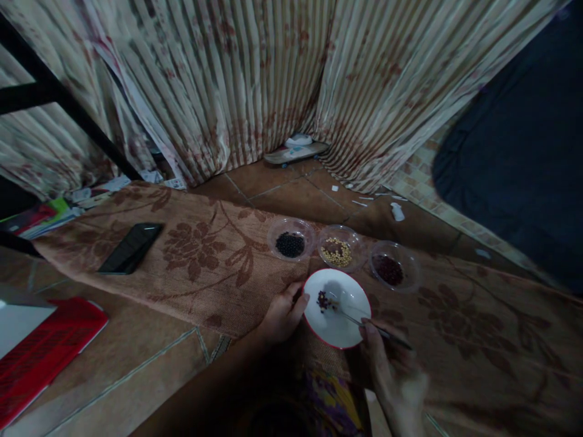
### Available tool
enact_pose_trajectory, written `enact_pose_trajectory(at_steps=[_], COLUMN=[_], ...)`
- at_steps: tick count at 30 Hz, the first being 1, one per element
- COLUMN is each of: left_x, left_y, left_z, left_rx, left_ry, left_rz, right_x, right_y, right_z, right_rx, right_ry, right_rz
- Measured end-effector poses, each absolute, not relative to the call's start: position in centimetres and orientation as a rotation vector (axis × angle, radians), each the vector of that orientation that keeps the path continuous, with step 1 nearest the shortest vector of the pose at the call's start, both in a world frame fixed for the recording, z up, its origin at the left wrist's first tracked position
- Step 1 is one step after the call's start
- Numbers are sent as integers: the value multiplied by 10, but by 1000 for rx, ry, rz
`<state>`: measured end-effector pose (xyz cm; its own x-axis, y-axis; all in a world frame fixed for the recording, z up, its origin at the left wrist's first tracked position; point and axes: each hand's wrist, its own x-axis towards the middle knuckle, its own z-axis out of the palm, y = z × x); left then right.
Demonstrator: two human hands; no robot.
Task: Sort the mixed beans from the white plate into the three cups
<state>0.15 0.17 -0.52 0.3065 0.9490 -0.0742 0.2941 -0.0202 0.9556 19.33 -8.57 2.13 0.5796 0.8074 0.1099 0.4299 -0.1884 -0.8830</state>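
Head-camera feed, as I read it remotely, positions taken from the red-rimmed white bowl [334, 332]: the bowl stands near the front edge of the brown floral tablecloth [218, 303], tilted or level I cannot tell; left hand [283, 311] pinches its left rim, thumb on top, fingers partly hidden; right hand [395, 367], slightly blurred and at the bowl's right, grips the metal spoon [351, 318] between thumb and fingers, the spoon's head inside the bowl beside a small pile of mixed dark and pale beans [323, 301]. I log three clear plastic tubs just beyond the bowl: black beans [290, 244] to its far left, yellow soybeans [331, 257] straight behind, dark red beans [387, 270] to its far right. Well left of the bowl I note a black smartphone [131, 249] lying on the cloth; well beyond it, a skateboard [296, 153] on the tiled floor [273, 188] by striped curtains [255, 79]
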Motion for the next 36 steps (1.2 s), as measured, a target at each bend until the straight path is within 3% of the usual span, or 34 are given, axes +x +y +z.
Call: enact_pose_trajectory(at_steps=[36], left_x=[0], left_y=[2], left_z=[-8], left_rx=[1574], left_ry=[1197], left_rz=[761], right_x=[195], right_y=[-85], right_z=[16], right_rx=[-1747], right_ry=[-1408], right_rz=[415])
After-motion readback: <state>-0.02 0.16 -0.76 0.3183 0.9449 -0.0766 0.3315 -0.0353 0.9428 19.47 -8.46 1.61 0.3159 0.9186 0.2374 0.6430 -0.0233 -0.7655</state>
